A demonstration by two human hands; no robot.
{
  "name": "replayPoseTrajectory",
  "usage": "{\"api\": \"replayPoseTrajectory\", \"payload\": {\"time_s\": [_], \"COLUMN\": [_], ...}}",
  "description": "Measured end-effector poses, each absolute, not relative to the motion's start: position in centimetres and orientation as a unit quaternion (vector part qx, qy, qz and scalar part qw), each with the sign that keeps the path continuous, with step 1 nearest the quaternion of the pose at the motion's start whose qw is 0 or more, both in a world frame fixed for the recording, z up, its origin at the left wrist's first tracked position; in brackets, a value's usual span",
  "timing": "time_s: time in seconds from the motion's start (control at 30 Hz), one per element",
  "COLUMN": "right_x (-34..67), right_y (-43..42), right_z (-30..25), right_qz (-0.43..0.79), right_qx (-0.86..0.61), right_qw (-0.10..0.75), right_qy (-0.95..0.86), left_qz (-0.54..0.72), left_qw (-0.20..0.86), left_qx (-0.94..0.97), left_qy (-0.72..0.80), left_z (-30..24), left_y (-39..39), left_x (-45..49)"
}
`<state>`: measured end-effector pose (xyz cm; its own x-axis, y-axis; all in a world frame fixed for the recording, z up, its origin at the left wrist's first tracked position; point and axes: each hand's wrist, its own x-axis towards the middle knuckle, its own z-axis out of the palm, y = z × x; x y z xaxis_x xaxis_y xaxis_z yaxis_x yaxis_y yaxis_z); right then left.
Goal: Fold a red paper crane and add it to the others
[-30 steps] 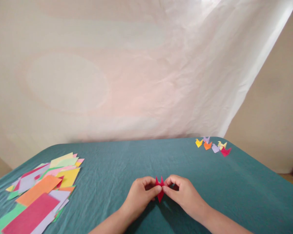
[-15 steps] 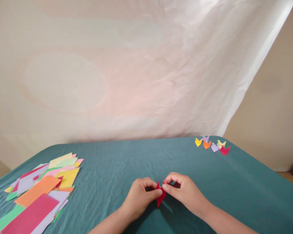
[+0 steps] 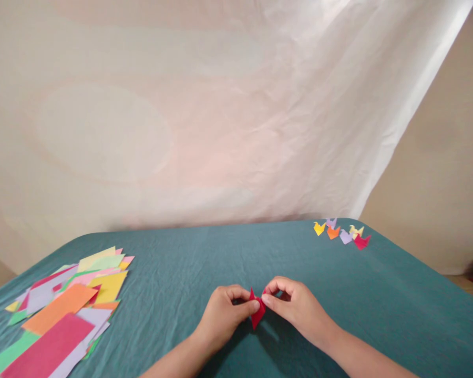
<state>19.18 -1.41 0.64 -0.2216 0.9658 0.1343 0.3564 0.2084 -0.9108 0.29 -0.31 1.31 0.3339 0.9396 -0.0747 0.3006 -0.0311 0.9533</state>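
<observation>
A small red folded paper bird [image 3: 257, 318] is held between my two hands just above the green cloth, its lower point facing down. My left hand [image 3: 230, 312] pinches its left side between thumb and index finger. Thumb and index finger of my right hand [image 3: 289, 299] are closed on the bird's upper right tip. The fingers partly cover the folded paper, so its inner folds are hidden.
A green cloth [image 3: 181, 278] covers the table. Loose coloured paper sheets [image 3: 51, 341] lie in a spread pile at the left. Several small folded paper birds [image 3: 333, 232] stand in a group at the far right corner. A pale sheet [image 3: 220, 131] hangs behind the table.
The red paper bird and my left hand have shifted slightly up and left. My right hand keeps its pinch on the tip, nearly in place.
</observation>
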Motion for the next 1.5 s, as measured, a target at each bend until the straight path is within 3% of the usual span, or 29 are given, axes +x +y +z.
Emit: {"api": "replayPoseTrajectory", "payload": {"time_s": [0.27,0.67,1.27,1.5], "right_x": [19.2,19.1,18.3,18.4], "right_y": [-1.6,-1.9,-2.0,-2.1], "right_z": [0.9,1.3,0.9,1.1], "right_qz": [0.399,0.408,0.316,0.351], "right_qx": [-0.491,-0.471,-0.482,-0.465], "right_qw": [0.383,0.370,0.359,0.374], "right_qy": [-0.673,-0.689,-0.734,-0.722], "left_qz": [0.319,0.329,0.327,0.346], "left_qw": [0.512,0.428,0.373,0.374], "left_qx": [0.636,0.682,0.703,0.686], "left_qy": [0.480,0.494,0.510,0.520], "left_z": [1.0,1.7,2.5,2.3], "left_y": [-0.1,-0.4,-1.1,-0.8], "left_x": [0.1,0.3,1.0,0.7]}}
